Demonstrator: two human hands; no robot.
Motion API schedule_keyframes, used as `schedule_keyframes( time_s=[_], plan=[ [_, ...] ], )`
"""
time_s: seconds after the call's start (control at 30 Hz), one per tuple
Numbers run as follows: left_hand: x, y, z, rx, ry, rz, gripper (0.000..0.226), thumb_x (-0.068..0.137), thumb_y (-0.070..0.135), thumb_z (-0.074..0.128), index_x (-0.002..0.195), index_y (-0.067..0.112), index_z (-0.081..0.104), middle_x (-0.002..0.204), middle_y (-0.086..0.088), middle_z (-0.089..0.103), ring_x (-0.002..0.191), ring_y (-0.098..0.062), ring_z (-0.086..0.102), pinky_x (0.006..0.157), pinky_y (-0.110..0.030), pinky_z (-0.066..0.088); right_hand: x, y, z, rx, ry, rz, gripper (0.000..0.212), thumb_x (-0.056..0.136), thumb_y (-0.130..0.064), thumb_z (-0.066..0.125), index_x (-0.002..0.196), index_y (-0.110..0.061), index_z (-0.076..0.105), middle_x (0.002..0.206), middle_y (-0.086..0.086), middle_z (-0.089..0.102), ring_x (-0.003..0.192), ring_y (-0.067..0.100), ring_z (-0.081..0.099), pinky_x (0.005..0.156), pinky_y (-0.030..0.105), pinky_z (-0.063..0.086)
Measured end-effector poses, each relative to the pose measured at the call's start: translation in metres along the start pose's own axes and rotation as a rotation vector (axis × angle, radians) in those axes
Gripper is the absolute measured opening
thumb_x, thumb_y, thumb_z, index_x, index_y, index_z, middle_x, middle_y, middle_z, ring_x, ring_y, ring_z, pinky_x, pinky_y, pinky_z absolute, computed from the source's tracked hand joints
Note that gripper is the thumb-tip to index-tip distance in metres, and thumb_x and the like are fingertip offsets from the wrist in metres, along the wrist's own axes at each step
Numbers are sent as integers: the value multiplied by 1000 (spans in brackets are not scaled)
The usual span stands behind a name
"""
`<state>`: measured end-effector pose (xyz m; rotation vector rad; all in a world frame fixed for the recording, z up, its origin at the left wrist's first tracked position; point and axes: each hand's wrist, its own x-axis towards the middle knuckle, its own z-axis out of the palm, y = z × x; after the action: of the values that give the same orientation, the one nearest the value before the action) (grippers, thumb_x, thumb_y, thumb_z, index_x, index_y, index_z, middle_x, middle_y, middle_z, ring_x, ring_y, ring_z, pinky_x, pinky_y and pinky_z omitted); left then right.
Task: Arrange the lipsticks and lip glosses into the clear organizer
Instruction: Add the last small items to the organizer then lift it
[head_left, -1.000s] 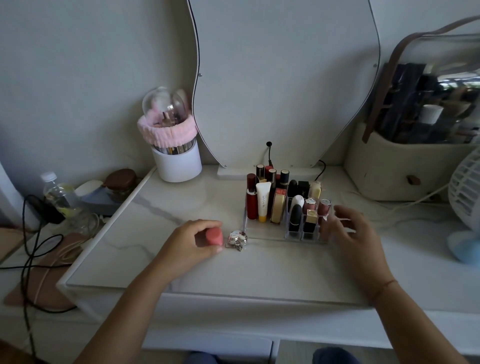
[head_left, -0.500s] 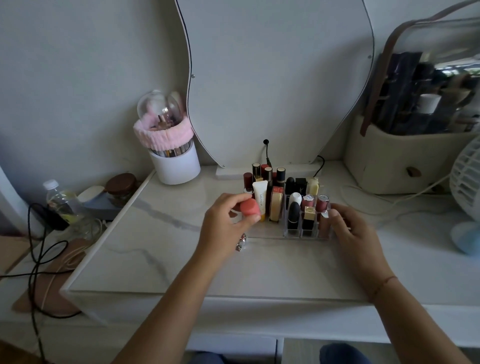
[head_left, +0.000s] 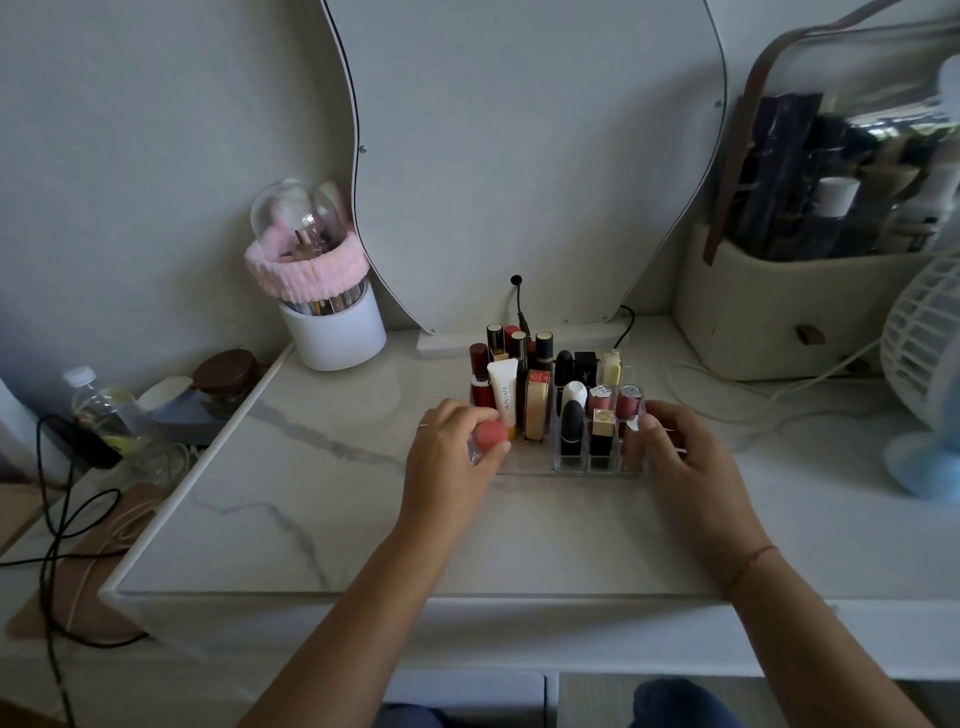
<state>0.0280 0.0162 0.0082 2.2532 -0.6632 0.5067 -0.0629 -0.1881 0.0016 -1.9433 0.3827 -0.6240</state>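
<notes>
A clear organizer (head_left: 571, 466) stands on the white marble tabletop (head_left: 322, 499), filled with several upright lipsticks and lip glosses, among them a white tube (head_left: 504, 395) and a black lipstick (head_left: 571, 426). My left hand (head_left: 449, 457) grips a lip gloss with a coral-pink cap (head_left: 491, 435) at the organizer's front left corner. My right hand (head_left: 675, 457) holds the organizer's right end, thumb against its side.
A curved mirror (head_left: 519, 156) leans on the wall behind. A white brush cup with a pink band (head_left: 332, 322) stands at the back left, a beige cosmetics case (head_left: 779, 306) at the back right, a white fan (head_left: 924, 364) at the right edge. Cables and a bottle (head_left: 104, 410) lie left.
My left hand lifted the coral-capped lip gloss from the tabletop and carried it right and back to the organizer's front left. My right hand stayed on the organizer's right end.
</notes>
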Motion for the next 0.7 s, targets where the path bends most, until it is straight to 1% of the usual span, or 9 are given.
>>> schedule_keyframes(
  time_s=[0.13, 0.23, 0.33, 0.4, 0.43, 0.47, 0.53, 0.63, 0.7],
  plan=[
    [-1, -2, 1, 43, 11, 12, 14, 79, 18, 71, 92, 18, 71, 90, 4, 65, 85, -15, 52, 66, -17, 36, 0, 1, 0, 12, 3, -1, 37, 92, -39, 45, 120, -19, 57, 103, 2, 65, 86, 3, 60, 63, 16, 43],
    [-2, -3, -2, 56, 1, 26, 12, 79, 19, 71, 91, 17, 72, 91, 5, 65, 86, -14, 53, 68, -18, 38, 0, 1, 0, 25, -7, 5, 37, 92, -39, 45, 120, -19, 57, 104, 2, 65, 89, 9, 61, 67, 20, 46],
    [0, -5, -10, -31, -17, 2, 20, 79, 22, 72, 99, 19, 70, 97, 5, 64, 90, -12, 55, 73, -17, 41, 0, 0, 0, 30, -14, -1, 38, 92, -40, 45, 120, -18, 57, 101, 0, 66, 88, 9, 62, 68, 22, 47],
    [-1, -13, -20, -117, -22, -51, 28, 76, 26, 74, 103, 22, 67, 100, 9, 63, 92, -8, 55, 77, -9, 39, -1, 0, -1, 33, -16, -6, 39, 91, -41, 44, 120, -18, 57, 100, -1, 66, 86, 5, 61, 66, 20, 45],
    [-3, -19, -26, -155, -29, -94, 32, 74, 27, 76, 104, 24, 66, 101, 11, 62, 93, -5, 55, 76, -4, 36, -1, 1, 0, 33, -15, -5, 39, 92, -40, 44, 121, -18, 57, 100, -1, 66, 86, 4, 60, 65, 18, 44],
    [-6, -25, -32, -185, -51, -141, 37, 71, 29, 78, 105, 26, 65, 101, 14, 62, 94, -1, 55, 75, -2, 35, -1, 1, 0, 33, -12, -2, 38, 92, -40, 44, 121, -18, 56, 100, 0, 66, 87, 4, 60, 64, 18, 43],
    [-14, -33, -40, -200, -142, -210, 44, 66, 31, 82, 106, 29, 63, 101, 19, 61, 95, 4, 54, 75, -3, 36, 0, 1, 1, 40, -9, 5, 38, 92, -40, 44, 121, -19, 56, 99, -1, 66, 87, 4, 60, 64, 19, 44],
    [-22, -35, -40, -174, -256, -217, 46, 64, 23, 84, 106, 23, 65, 98, 9, 64, 92, -2, 58, 80, -13, 42, 0, 1, 1, 41, -11, 8, 38, 92, -41, 44, 120, -19, 57, 99, -1, 66, 88, 6, 60, 64, 21, 44],
    [-23, -33, -37, -147, -255, -187, 45, 65, 18, 83, 107, 18, 67, 92, 7, 63, 82, 4, 56, 74, -6, 39, 0, 1, 1, 35, -6, 5, 37, 92, -41, 44, 120, -20, 57, 99, -1, 66, 87, 5, 60, 64, 20, 44]
  ],
)
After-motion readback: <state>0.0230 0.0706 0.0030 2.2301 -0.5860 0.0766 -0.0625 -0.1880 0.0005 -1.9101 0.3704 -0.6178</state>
